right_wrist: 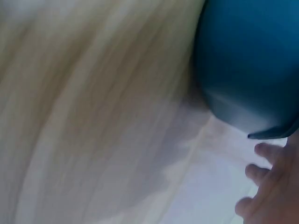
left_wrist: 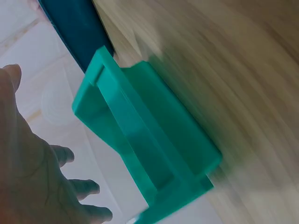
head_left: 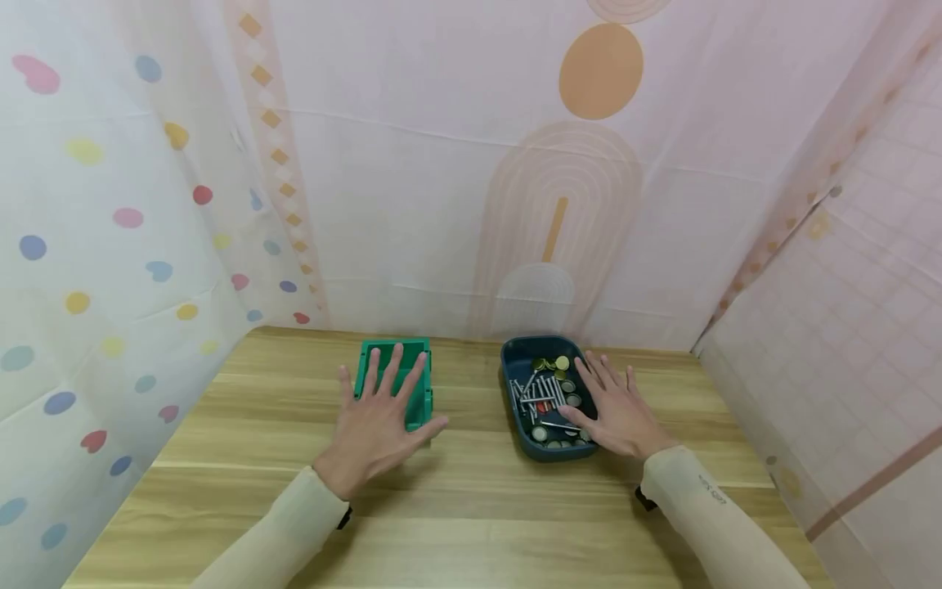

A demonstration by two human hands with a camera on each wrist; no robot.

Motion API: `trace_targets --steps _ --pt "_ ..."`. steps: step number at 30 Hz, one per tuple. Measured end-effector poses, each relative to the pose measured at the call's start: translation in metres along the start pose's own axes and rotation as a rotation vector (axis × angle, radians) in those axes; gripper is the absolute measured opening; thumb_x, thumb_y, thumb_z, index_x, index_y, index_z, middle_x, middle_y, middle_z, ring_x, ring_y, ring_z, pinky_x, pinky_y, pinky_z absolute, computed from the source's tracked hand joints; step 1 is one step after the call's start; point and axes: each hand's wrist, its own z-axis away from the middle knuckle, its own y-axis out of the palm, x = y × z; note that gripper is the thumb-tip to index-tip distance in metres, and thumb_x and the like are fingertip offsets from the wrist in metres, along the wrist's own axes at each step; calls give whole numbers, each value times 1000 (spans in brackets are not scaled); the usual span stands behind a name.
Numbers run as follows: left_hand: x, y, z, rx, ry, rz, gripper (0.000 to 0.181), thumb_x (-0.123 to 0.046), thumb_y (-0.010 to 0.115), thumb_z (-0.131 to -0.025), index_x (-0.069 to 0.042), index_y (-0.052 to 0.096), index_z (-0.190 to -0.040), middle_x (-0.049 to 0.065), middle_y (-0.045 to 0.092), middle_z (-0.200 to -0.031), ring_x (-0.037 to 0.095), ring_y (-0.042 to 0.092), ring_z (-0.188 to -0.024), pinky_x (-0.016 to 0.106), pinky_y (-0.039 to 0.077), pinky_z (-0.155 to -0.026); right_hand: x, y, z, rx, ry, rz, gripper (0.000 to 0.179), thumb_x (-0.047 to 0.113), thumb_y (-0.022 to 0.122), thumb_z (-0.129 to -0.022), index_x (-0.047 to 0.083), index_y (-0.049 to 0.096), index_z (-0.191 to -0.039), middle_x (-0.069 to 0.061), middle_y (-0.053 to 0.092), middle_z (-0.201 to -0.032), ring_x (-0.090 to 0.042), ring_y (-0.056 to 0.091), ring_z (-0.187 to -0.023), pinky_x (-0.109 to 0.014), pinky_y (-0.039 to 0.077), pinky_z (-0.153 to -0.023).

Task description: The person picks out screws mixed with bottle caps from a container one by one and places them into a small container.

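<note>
In the head view my left hand point(head_left: 375, 433) spreads its fingers over a green plastic box point(head_left: 421, 348), overlapping much of it. The left wrist view shows the box's open, angular side point(left_wrist: 140, 116) with that hand beside it. My right hand point(head_left: 624, 417) lies across the right rim of a dark blue bin point(head_left: 540, 450), fingers straight and holding nothing. Inside the bin is a pile of long silvery screws or nails point(head_left: 546, 391), with silvery round discs point(head_left: 540, 433), gold-coloured discs point(head_left: 562, 362) and a small red piece point(head_left: 543, 406) among them. Part of the contents is hidden by the right hand.
Both containers stand on a wood-grain table point(head_left: 471, 507), near its back edge, with a gap between them. A patterned cloth point(head_left: 412, 204) hangs behind the table, and more cloth encloses the left and right sides.
</note>
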Motion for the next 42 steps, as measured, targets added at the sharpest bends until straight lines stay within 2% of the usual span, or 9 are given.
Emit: trace_targets --steps 4,9,13,18,21,31,37,42 --pt "-10 2 -2 16 24 21 107 -89 54 -105 -32 18 -188 14 15 -197 54 13 -181 92 5 -136 -5 1 -2 36 0 -32 100 71 56 -115 10 22 -187 -21 20 -195 -52 21 -180 -83 12 -141" --pt "-25 4 -8 11 74 31 104 -86 56 -106 -31 21 -188 15 13 -197 52 16 -181 91 6 -137 -4 2 -2 75 15 -50 105 71 54 -117 4 13 -187 -21 14 -196 -51 17 -181 -81 10 -143" --pt "-36 8 -14 28 103 37 102 -85 54 -107 -32 22 -188 15 13 -196 51 16 -182 91 10 -137 0 2 -1 86 18 -49 107 65 57 -118 -1 7 -185 -24 11 -195 -51 15 -181 -79 9 -143" --pt "-50 13 -24 41 151 45 99 -84 54 -109 -29 28 -187 18 23 -195 51 19 -181 88 13 -138 3 6 1 74 26 -43 107 62 59 -118 -2 7 -185 -25 10 -195 -51 15 -181 -79 11 -143" --pt "-60 16 -32 46 182 34 98 -84 52 -109 -27 31 -186 19 29 -193 52 25 -180 86 18 -139 4 6 2 58 34 -46 108 64 59 -117 -1 9 -185 -25 12 -195 -50 16 -181 -78 11 -143" --pt "-97 23 -57 125 242 -18 92 -82 50 -112 -29 35 -185 15 34 -192 47 33 -178 80 26 -140 9 8 1 46 54 -17 106 63 60 -117 -4 12 -184 -26 14 -195 -52 17 -181 -80 15 -142" --pt "-118 23 -74 144 283 -71 87 -77 55 -113 -26 41 -183 14 40 -190 44 40 -176 75 31 -141 12 10 1 49 60 -20 106 62 61 -117 -4 12 -184 -25 13 -195 -51 17 -181 -80 14 -143" --pt "-137 21 -86 173 299 -74 82 -69 61 -114 -24 45 -181 15 45 -187 42 46 -173 71 36 -140 13 9 4 37 67 -21 105 60 62 -117 -4 13 -184 -25 14 -195 -51 18 -181 -81 14 -142"
